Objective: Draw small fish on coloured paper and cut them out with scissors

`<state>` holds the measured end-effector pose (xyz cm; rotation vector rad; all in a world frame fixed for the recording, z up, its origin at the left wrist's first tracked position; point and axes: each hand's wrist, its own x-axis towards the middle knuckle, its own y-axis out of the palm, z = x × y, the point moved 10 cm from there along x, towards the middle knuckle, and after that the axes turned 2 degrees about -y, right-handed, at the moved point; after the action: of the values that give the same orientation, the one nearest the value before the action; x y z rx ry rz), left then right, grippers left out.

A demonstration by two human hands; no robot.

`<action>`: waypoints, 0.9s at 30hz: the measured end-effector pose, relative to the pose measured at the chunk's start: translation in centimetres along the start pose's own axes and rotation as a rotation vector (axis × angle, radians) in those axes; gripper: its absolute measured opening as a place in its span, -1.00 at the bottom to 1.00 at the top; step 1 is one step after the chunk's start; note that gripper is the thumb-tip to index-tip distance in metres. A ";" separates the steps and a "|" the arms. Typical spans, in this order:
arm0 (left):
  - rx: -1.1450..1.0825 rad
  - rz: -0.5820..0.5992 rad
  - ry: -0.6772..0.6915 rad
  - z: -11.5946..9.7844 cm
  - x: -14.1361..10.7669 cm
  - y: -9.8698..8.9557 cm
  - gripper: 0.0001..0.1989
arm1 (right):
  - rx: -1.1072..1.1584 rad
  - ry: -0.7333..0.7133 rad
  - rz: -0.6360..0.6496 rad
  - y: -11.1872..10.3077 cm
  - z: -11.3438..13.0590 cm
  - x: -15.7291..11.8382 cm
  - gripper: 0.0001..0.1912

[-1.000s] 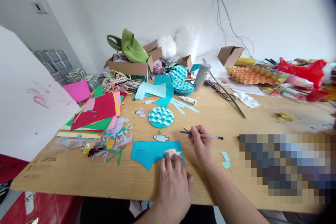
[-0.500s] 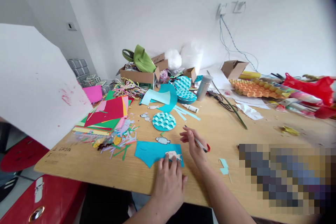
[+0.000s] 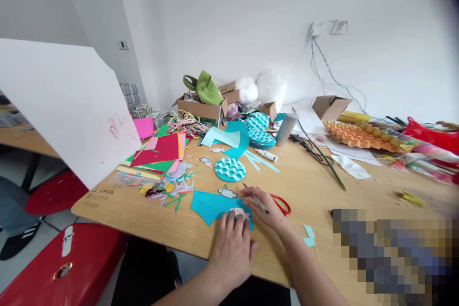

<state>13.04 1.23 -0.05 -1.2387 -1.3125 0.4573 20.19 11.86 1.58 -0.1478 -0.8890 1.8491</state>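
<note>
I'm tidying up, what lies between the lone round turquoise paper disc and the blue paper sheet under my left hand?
The head view shows a green scrap, then a pale, outlined paper fish beside the sheet.

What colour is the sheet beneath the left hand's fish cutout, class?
The sheet is bright blue (head view).

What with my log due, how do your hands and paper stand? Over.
Left hand touching white paper fish cutout, atop blue paper sheet. Right hand gripping slim grey-and-black pen. Red looped handles beside right hand, clear of fish.
</note>
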 end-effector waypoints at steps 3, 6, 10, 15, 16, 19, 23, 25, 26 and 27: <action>-0.055 -0.058 0.023 -0.2 -0.1 -0.8 -0.66 | -0.126 -0.037 0.142 0.6 1.3 -0.5 -0.78; -0.153 -0.108 0.020 0.2 -0.4 -2.1 -0.79 | -0.242 -0.011 0.204 1.2 2.3 -0.8 -0.77; -0.246 -0.159 0.014 1.9 -1.2 -4.1 -0.83 | -0.318 0.035 0.243 2.2 2.3 -0.9 -0.73; -0.256 -0.230 0.024 5.0 -2.4 -6.4 -0.81 | -0.341 0.047 0.288 2.7 1.7 -0.5 -0.70; -0.246 -0.246 0.023 5.7 -2.6 -6.7 -0.81 | -0.353 0.051 0.305 2.7 1.8 -0.4 -0.69; -0.215 -0.324 0.013 7.6 -2.9 -8.1 -0.81 | -0.393 0.076 0.351 3.0 2.0 -0.1 -0.66; -0.207 -0.413 -0.014 10.3 -3.0 -9.6 -0.81 | -0.361 0.106 0.343 2.9 2.5 -0.1 -0.64; -0.217 -0.430 -0.037 11.7 -3.0 -9.9 -0.82 | -0.283 0.104 0.340 2.7 2.8 0.3 -0.72; -0.219 -0.432 -0.050 12.4 -3.0 -9.8 -0.83 | -0.239 0.089 0.342 2.4 3.1 0.8 -0.78; -0.218 -0.431 -0.061 13.0 -3.0 -9.7 -0.84 | -0.197 0.067 0.341 2.1 3.4 1.6 -0.84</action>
<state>-2.86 0.65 4.18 -1.0800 -1.6642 0.0446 16.24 11.09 3.15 -0.5081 -1.0480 2.0506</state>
